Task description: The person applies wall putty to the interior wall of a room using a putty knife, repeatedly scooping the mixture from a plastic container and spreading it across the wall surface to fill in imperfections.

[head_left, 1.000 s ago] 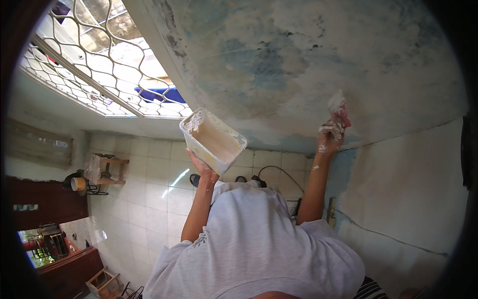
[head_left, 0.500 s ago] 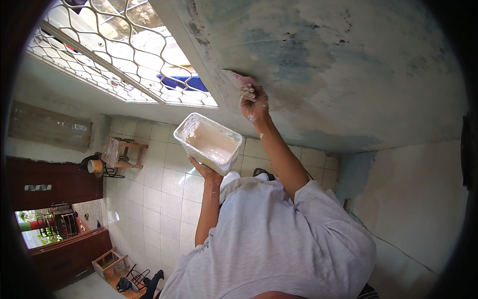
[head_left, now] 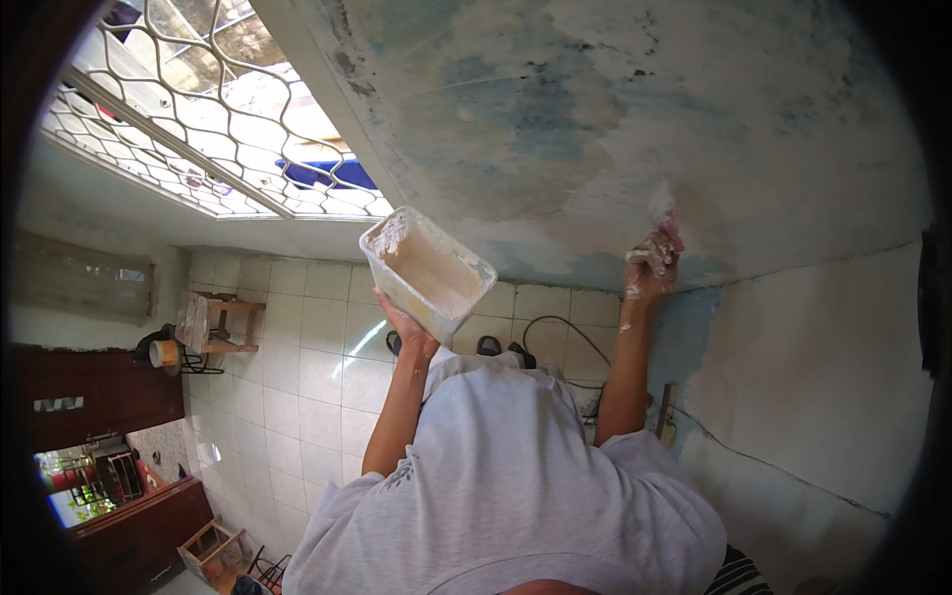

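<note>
My left hand [head_left: 409,329] grips a rectangular white plastic tub [head_left: 402,296] from below, its mouth tilted toward the wall. Pale pinkish putty [head_left: 441,273] lies inside, and dried smears coat the rim. Out to the right, my right hand [head_left: 652,266], smudged with white putty, is closed around a pinkish putty knife [head_left: 670,234]. The knife's blade is at the wall [head_left: 585,169], close to the corner; a fresh white patch shows there, and blur hides the exact contact. Blue and grey stains mottle this wall.
A window with a wavy metal grille [head_left: 213,109] is at the upper left. Below it, a wooden stool [head_left: 213,322] stands on the tiled floor [head_left: 307,367], with a second stool [head_left: 213,555] lower down. A dark cable [head_left: 585,342] curls near my feet. The side wall [head_left: 813,367] carries a thin wire.
My right hand has swept the putty knife across the wall from beside the window to near the right corner. The tub stays in my left hand, tilted slightly differently.
</note>
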Available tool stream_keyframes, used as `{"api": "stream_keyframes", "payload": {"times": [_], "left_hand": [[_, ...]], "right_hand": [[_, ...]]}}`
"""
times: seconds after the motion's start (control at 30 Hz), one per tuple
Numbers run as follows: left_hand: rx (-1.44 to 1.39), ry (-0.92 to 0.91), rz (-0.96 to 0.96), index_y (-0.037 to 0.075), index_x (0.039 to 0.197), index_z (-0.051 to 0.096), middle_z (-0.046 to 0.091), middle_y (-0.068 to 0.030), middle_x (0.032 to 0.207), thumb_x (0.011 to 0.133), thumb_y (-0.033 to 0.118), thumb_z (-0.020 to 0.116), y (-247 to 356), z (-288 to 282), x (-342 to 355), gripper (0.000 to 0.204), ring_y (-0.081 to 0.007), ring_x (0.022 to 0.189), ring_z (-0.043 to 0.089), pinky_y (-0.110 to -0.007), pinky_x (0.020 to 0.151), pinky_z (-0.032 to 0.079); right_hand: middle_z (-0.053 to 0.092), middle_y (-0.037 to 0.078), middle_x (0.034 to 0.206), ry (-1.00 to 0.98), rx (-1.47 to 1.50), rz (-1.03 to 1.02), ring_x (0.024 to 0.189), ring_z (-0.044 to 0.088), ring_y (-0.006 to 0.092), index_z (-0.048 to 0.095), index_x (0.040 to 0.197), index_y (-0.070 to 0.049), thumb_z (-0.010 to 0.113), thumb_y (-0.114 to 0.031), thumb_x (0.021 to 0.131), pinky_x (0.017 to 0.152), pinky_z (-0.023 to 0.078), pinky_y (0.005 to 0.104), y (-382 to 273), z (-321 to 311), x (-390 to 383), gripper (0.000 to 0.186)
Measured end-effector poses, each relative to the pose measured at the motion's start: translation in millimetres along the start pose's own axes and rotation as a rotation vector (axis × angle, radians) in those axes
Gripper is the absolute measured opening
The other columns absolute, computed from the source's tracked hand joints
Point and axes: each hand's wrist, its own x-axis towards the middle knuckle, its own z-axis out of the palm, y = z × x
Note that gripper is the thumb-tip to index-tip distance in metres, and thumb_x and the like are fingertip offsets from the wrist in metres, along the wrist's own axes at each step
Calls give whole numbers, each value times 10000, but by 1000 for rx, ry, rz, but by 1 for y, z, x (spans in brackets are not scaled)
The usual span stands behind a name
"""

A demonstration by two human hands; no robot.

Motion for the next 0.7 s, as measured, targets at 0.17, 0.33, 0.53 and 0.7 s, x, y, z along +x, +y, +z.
{"api": "stream_keyframes", "payload": {"times": [0.17,0.33,0.53,0.7], "left_hand": [[34,16,58,174,1552,278,343,-90,1555,942,770,239,8,-9,-12,854,-305,1401,373,-449,1148,357],[22,73,116,190,1557,273,340,-89,1557,911,808,234,25,-22,-27,895,-313,1395,388,-472,1128,390],[-5,14,188,188,1558,270,335,-90,1558,899,822,229,27,-36,-22,915,-319,1391,391,-469,1124,397],[11,60,125,177,1556,265,333,-95,1555,933,782,245,13,-18,-13,869,-307,1397,380,-437,1136,378]], "right_hand": [[527,63,660,281,-56,355,498,486,128,562,863,22,538,-160,950,445,475,223,118,-61,4,203],[509,70,646,453,-13,699,501,465,135,550,831,28,554,-151,915,450,419,239,226,-125,33,198],[533,90,721,451,84,484,568,467,134,572,877,55,532,-116,901,507,442,247,216,-127,77,178],[533,62,688,262,92,244,536,503,127,555,831,-2,522,-107,956,512,482,236,92,-47,61,167]]}}
